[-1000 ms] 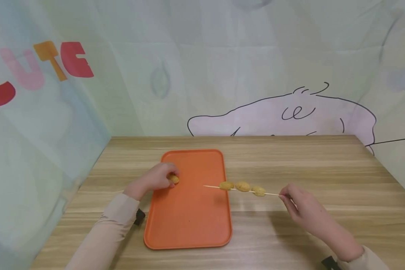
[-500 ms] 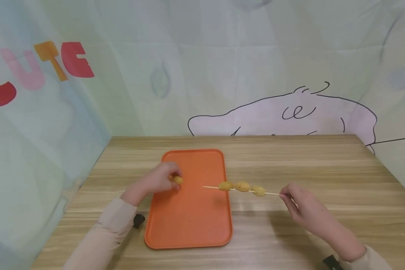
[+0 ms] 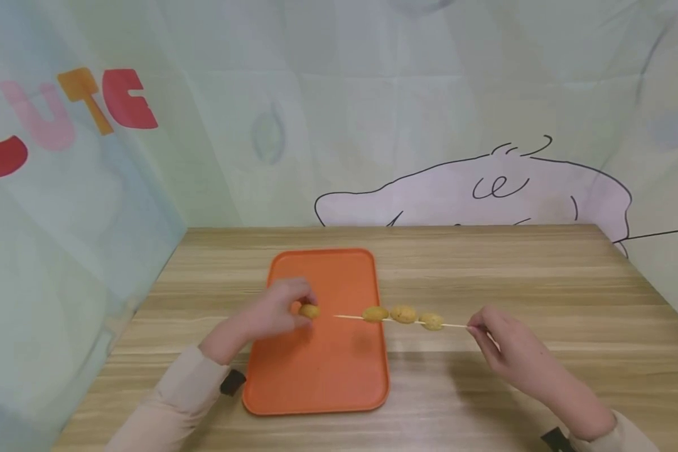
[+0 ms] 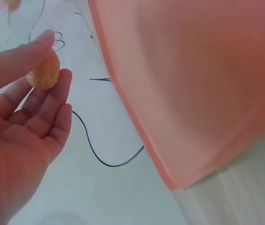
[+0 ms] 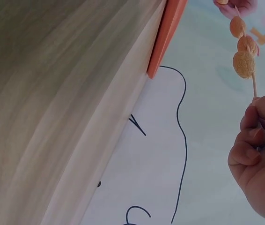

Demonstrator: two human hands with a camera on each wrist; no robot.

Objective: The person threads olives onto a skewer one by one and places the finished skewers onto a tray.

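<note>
My left hand [image 3: 274, 307] pinches a small oval yellow-brown potato-like ball [image 3: 309, 311] between thumb and fingertips, over the left side of an orange tray [image 3: 316, 386]. In the left wrist view the ball [image 4: 44, 74] shows a rough surface. With thumb and fingers, my right hand [image 3: 511, 351] grips the end of a thin wooden skewer [image 3: 456, 326], held roughly level above the table and tray. Three similar balls [image 3: 403, 314] are threaded along its middle. The bare pointed tip faces left toward the loose ball, a short gap away.
The wood-grain table [image 3: 486, 270] extends around the tray. A printed cloth backdrop [image 3: 248, 138] with coloured letters and a line-drawn figure stands behind and to the left. A black strap piece [image 3: 233, 382] sits by the left cuff.
My left hand has moved right and slightly nearer with the ball, closing toward the skewer's tip. The skewer has shifted slightly left at its tip; my right hand stays nearly still.
</note>
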